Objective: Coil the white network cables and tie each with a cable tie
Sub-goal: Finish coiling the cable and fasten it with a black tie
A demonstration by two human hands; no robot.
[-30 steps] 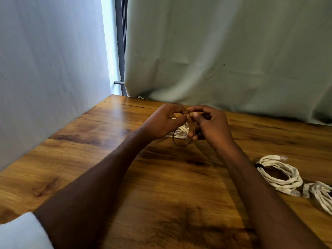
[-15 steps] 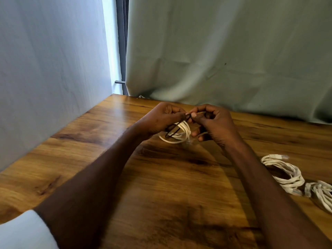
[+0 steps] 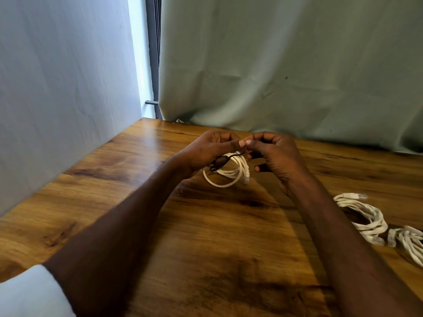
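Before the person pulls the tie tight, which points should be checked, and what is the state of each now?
1. Left hand holds the white cable coil: ok, the loops hang from it above the wooden table.
2. Black cable tie goes around the coil: ok on the near side; behind, cannot tell.
3. Both thumbs pinch the tie end, right hand meeting the left: ok.
4. Tie end threaded through its head: cannot tell, fingers hide it.
5. Connector free of the tie: ok, it hangs below.
6. Two other coils away from the work: ok, on the table at right.
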